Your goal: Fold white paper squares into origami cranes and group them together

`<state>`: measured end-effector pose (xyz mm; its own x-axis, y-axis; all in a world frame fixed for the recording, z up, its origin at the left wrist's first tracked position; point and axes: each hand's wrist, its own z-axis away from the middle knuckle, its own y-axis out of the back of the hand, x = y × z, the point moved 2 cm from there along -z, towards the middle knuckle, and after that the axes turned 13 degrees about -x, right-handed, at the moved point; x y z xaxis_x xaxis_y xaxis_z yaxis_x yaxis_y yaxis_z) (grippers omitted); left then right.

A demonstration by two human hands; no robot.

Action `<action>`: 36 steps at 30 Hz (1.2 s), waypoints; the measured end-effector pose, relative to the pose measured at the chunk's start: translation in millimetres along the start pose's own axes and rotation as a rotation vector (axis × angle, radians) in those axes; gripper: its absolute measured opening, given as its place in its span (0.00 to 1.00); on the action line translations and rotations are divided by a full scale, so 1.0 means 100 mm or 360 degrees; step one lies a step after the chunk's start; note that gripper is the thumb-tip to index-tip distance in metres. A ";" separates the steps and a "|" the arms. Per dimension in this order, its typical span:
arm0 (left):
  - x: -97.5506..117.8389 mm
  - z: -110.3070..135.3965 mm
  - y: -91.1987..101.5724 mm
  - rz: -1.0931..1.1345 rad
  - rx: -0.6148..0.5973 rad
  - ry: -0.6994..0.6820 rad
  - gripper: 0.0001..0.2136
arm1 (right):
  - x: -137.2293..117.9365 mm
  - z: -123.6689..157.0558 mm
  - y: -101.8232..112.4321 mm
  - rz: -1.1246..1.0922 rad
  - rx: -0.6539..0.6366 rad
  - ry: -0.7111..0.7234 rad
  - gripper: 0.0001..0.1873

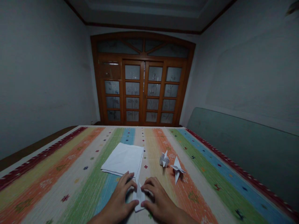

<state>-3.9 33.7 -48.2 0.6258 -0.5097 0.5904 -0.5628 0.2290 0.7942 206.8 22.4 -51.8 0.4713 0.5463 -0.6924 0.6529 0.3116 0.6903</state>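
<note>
While L hand (123, 193) & R hand (159, 197) fingers pinch folded paper (140, 198), item prob. v. light, crisp, crushable; best hold: creased edges.

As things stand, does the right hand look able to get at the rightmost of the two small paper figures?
Probably yes: only striped tablecloth shows between the right hand and that paper figure. The hand is at the folded paper, though, so it would likely have to leave that first.

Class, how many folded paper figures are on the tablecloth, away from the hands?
2: one figure right of the paper stack, the other figure farther right and nearer the camera.
</note>
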 end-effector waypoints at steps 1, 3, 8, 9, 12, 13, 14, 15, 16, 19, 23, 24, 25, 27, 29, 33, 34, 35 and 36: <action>0.01 -0.01 0.01 0.0019 0.0000 -0.0002 0.18 | 0.00 0.00 0.00 -0.0012 0.0010 -0.0005 0.23; 0.03 -0.02 0.04 0.0048 -0.0003 -0.0024 0.17 | 0.01 -0.01 0.01 -0.0038 0.0020 -0.0008 0.21; 0.11 -0.02 0.08 0.0074 -0.0043 -0.0070 0.13 | 0.01 -0.03 0.03 -0.0093 -0.0004 0.0033 0.14; 0.12 -0.02 0.08 0.0063 -0.0057 -0.0075 0.13 | 0.00 -0.04 0.04 -0.0096 -0.0007 0.0022 0.14; 0.16 -0.01 0.07 0.0005 -0.0094 -0.0100 0.14 | -0.03 -0.04 0.05 -0.0098 -0.0013 -0.0018 0.16; 0.16 -0.01 0.06 -0.0019 -0.0099 -0.0111 0.14 | -0.04 -0.03 0.05 -0.0094 -0.0009 -0.0023 0.16; 0.16 0.00 0.06 -0.0042 -0.0098 -0.0125 0.15 | -0.04 -0.03 0.05 -0.0089 -0.0005 -0.0022 0.16; 0.16 0.01 0.05 -0.0062 -0.0092 -0.0145 0.15 | -0.05 -0.03 0.05 -0.0083 0.0000 -0.0020 0.16; 0.16 0.02 0.05 -0.0078 -0.0084 -0.0167 0.15 | -0.05 -0.03 0.05 -0.0078 0.0003 -0.0018 0.16; 0.17 0.03 0.04 -0.0094 -0.0065 -0.0223 0.14 | -0.05 -0.03 0.04 -0.0064 0.0033 -0.0019 0.17; 0.17 0.00 0.07 -0.0044 -0.0087 -0.0211 0.14 | -0.06 -0.03 0.04 -0.0020 0.0080 -0.0009 0.13; 0.18 -0.01 0.07 -0.0017 -0.0093 -0.0196 0.14 | -0.07 -0.03 0.04 -0.0006 0.0090 -0.0010 0.12; 0.18 -0.03 0.08 0.0013 -0.0099 -0.0181 0.14 | -0.08 -0.03 0.04 0.0008 0.0101 -0.0015 0.11; 0.18 -0.05 0.09 0.0075 -0.0112 -0.0156 0.14 | -0.09 -0.02 0.04 0.0034 0.0114 -0.0024 0.11; 0.18 -0.06 0.09 0.0124 -0.0111 -0.0132 0.14 | -0.11 -0.03 0.04 0.0060 0.0127 -0.0034 0.11; 0.19 -0.07 0.09 0.0159 -0.0030 -0.0112 0.15 | -0.15 -0.04 0.04 0.0106 0.0163 -0.0048 0.10; 0.20 -0.07 0.10 0.0158 -0.0014 -0.0116 0.15 | -0.16 -0.05 0.04 0.0115 0.0170 -0.0050 0.09; 0.21 -0.07 0.10 0.0156 -0.0004 -0.0119 0.15 | -0.17 -0.05 0.04 0.0123 0.0178 -0.0054 0.09; 0.22 -0.07 0.11 0.0152 0.0002 -0.0120 0.15 | -0.17 -0.06 0.03 0.0131 0.0185 -0.0062 0.08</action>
<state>7.8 31.1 -25.8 0.5271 -0.5466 0.6507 -0.6183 0.2785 0.7349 197.5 18.4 -36.6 0.5475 0.5350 -0.6434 0.6743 0.1733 0.7179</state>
